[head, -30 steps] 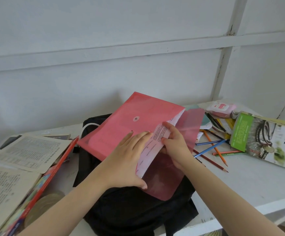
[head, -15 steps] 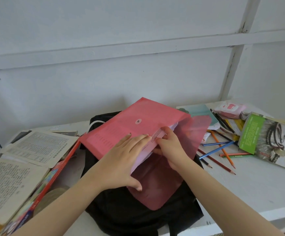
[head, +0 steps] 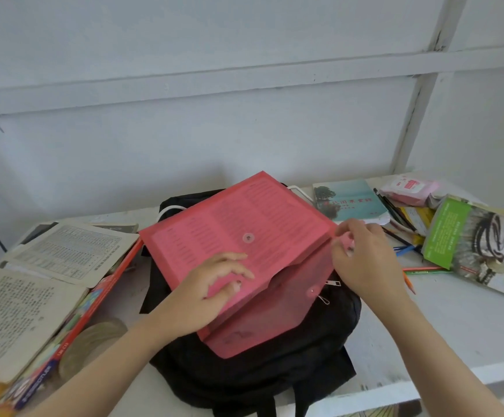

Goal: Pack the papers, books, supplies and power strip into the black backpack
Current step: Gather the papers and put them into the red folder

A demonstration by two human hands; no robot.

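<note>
A translucent red snap folder [head: 253, 224] lies on top of the black backpack [head: 274, 368] at the table's middle; printed paper shows through it and its flap [head: 271, 320] hangs open toward me. My left hand [head: 205, 290] holds the folder's near edge, fingers on top and thumb at the opening. My right hand [head: 362, 260] pinches the folder's right corner. A white cord [head: 169, 209] peeks out behind the backpack.
Old open books [head: 64, 254] and a red pencil box [head: 73, 326] lie at the left. At the right are a teal book [head: 350, 200], a green-covered book [head: 479, 245], a pink tissue pack [head: 410, 188] and several loose pencils [head: 407, 248]. The table edge [head: 425, 386] runs near me.
The printed sheet that stuck out of the folder is now fully inside. My right hand moved from the opening to the folder's right corner. The view shifted left.
</note>
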